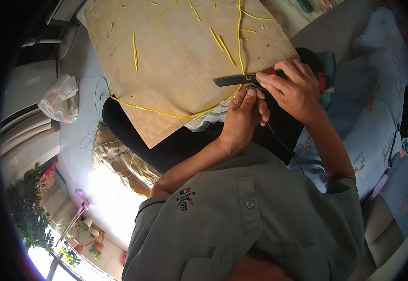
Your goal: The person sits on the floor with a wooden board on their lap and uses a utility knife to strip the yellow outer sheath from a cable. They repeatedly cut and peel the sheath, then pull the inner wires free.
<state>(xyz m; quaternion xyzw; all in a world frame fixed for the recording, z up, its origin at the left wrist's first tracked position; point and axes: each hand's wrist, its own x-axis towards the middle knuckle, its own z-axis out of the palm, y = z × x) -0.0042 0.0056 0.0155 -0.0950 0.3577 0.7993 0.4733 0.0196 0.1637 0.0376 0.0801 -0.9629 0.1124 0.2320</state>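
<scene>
A snap-off utility knife (229, 81) with a dark blade and a red and black handle is in my right hand (292, 92), its blade pointing left over the board's near edge. A yellow insulated wire (239, 38) runs down the board to the knife; whether it passes beneath the blade is hard to see. My left hand (245, 114) pinches a thin wire end just below the blade, thumb on top. From there a yellow length (175, 115) curves left along the wooden board (168, 63). A thin dark strand (277, 137) hangs below my left hand.
Several cut pieces of yellow insulation (135, 52) lie scattered on the board. At left on the floor are a plastic bag (60, 100) and a tan sack (109, 149) with tangled wires over it. A blue-covered seat (351, 91) stands at right.
</scene>
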